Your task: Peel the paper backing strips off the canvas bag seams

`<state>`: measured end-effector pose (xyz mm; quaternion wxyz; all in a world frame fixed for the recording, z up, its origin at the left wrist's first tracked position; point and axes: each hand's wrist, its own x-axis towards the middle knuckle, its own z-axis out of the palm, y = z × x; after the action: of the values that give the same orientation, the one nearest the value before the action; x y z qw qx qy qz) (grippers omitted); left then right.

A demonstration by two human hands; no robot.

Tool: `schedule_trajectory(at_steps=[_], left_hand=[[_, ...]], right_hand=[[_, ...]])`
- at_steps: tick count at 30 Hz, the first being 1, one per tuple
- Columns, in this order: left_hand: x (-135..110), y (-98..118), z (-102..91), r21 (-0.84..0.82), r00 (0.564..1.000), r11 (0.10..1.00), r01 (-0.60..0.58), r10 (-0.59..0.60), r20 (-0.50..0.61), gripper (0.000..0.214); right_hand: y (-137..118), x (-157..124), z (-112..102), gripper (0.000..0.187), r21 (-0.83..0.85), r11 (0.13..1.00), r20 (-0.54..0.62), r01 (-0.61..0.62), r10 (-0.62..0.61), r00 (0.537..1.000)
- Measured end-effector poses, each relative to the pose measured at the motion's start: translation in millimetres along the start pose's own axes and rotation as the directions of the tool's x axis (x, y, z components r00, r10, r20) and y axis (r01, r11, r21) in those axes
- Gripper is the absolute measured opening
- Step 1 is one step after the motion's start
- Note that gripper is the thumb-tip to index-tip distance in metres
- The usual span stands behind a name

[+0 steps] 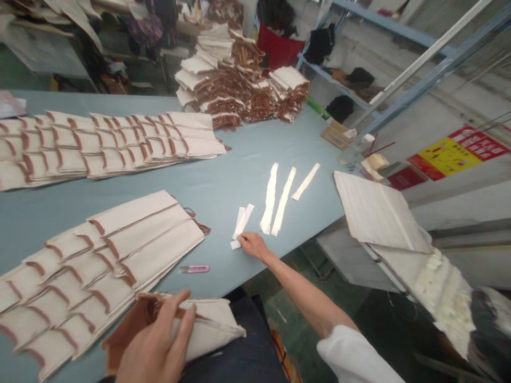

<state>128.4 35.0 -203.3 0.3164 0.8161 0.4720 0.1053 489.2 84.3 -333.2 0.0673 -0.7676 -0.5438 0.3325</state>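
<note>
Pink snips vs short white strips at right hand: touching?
Apart. Head view shows bare table between the pink snips and the short white strips.

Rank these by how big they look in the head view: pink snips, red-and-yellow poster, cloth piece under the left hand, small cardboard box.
1. Cloth piece under the left hand, partly covered and enlarged by nearness
2. Red-and-yellow poster
3. Small cardboard box
4. Pink snips
</note>
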Motion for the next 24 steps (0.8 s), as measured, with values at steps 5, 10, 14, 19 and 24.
schedule_trajectory(at_steps=[5, 10, 14, 19, 24], left_hand=[[85.0, 38.1, 57.6, 0.057, 0.970, 0.997, -0.044, 0.029, 0.243, 0.045], [145.2, 52.5, 123.7, 0.183, 0.934, 0.981, -0.062, -0.007, 0.356, 0.039], [164.0, 50.7, 154.3, 0.277, 0.912, 0.959, -0.061, -0.058, 0.405, 0.038], [167.5, 42.2, 167.6, 0.356, 0.896, 0.933, -0.050, -0.115, 0.429, 0.038], [161.7, 33.8, 172.4, 0.372, 0.908, 0.927, -0.054, -0.110, 0.405, 0.038]], right_hand=[[2.6, 4.3, 0.3, 0.040, 0.124, 0.991, 0.013, -0.050, 0.049, 0.999], [8.7, 4.9, 6.1, 0.040, 0.269, 0.958, 0.016, -0.102, 0.102, 0.995], [15.4, 5.7, 9.6, 0.040, 0.409, 0.902, 0.016, -0.142, 0.148, 0.989], [23.5, 8.9, 6.4, 0.039, 0.603, 0.777, -0.027, -0.180, 0.246, 0.969], [33.8, 17.7, -18.6, 0.040, 0.775, 0.612, -0.109, -0.160, 0.378, 0.919]])
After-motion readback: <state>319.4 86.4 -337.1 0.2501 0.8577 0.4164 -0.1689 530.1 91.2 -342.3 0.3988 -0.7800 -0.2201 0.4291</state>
